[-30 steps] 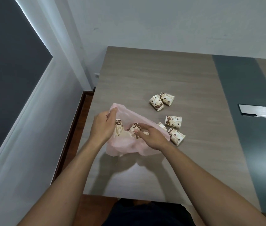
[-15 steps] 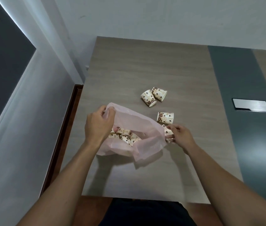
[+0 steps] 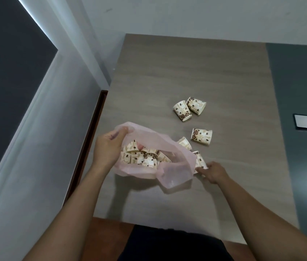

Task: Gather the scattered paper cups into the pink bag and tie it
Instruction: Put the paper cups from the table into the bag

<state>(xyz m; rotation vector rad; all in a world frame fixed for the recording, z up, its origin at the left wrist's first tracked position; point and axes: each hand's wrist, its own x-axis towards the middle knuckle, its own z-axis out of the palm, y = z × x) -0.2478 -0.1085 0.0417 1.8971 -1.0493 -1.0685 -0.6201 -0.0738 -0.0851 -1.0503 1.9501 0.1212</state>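
My left grip [image 3: 109, 147] is closed on the far left rim of the pink bag [image 3: 175, 176], bunching the film and holding the mouth up. The bag sits on the table [image 3: 186, 72] near its front left edge, and its mouth gapes upward and to the right. A heap of bagged cups [image 3: 148, 157] lies inside at all angles.

My right grip [image 3: 214, 171] is down on the table just right of the bag, fingertips narrowed on the near end of the nearest cup [image 3: 199, 161]. As far as I can tell it is a pinch, not a mere touch. That cup lies on its side against the bag's wall, its long axis running away from me and slightly to the left.

Another, the half-hidden cup [image 3: 185, 143], peeks out behind the bag. The lone cup [image 3: 201, 136] lies on its side, long axis across the table. Two touching cups [image 3: 181, 111] lie farther off, both toppled.

I judge the cups to be light and thin-walled. They would crush easily and roll on their sides, so a soft pinch across one end suits them. The bag is limp, slick film that sags once released, so I would keep hold of the rim.
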